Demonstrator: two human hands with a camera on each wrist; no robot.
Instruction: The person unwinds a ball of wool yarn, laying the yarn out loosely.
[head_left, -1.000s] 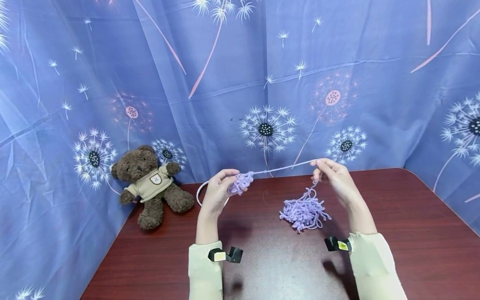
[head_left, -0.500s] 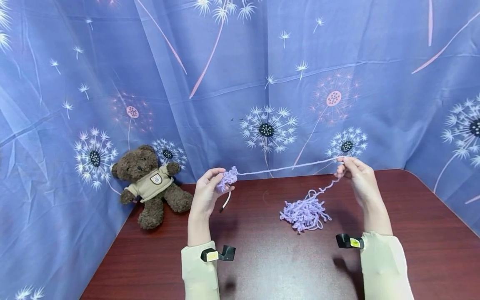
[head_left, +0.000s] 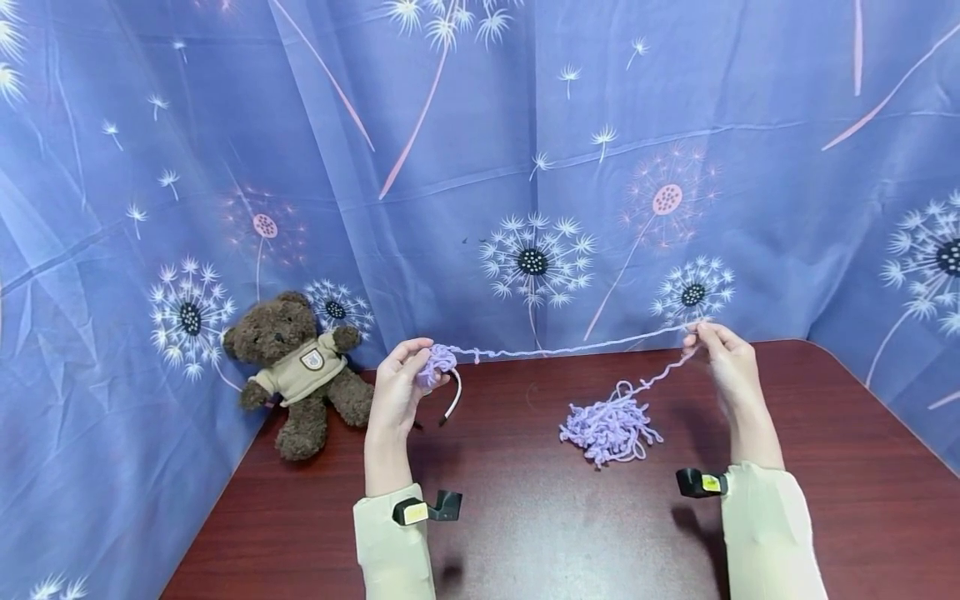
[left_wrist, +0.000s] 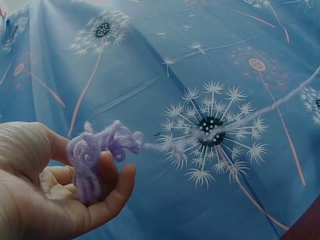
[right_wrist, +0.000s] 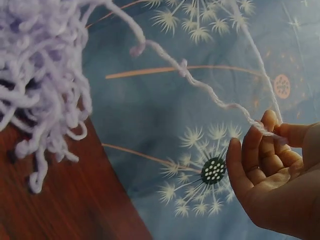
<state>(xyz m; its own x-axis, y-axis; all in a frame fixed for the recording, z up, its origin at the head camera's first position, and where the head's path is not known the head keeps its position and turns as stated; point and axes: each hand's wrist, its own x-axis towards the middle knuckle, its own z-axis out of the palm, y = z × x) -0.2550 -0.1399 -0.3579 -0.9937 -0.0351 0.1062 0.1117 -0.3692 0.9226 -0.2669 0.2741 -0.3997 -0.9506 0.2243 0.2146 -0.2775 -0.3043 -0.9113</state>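
Observation:
My left hand (head_left: 396, 385) holds a small looped bundle of lilac yarn (head_left: 439, 362) between thumb and fingers; the left wrist view shows its coils (left_wrist: 86, 160) close up. From it a yarn strand (head_left: 573, 348) stretches across to my right hand (head_left: 729, 365), where thumb and fingers pinch it. Small knots or nubs show along the yarn. Below the right hand, the strand runs down to a loose, tangled yarn pile (head_left: 611, 427) on the table. Behind my left hand, and partly hidden by it, is a thin white curved band (head_left: 456, 392) with dark tips.
A brown teddy bear (head_left: 300, 367) in a beige top leans at the table's back left. The dark red wooden table (head_left: 555, 517) meets a blue dandelion-print curtain (head_left: 450, 233) behind. Black mounts (head_left: 427, 508) sit on both sleeves.
Both hands have spread apart, the left going left and the right going right, lengthening the strand between them. Lately the strand sags slightly. The yarn pile stays put.

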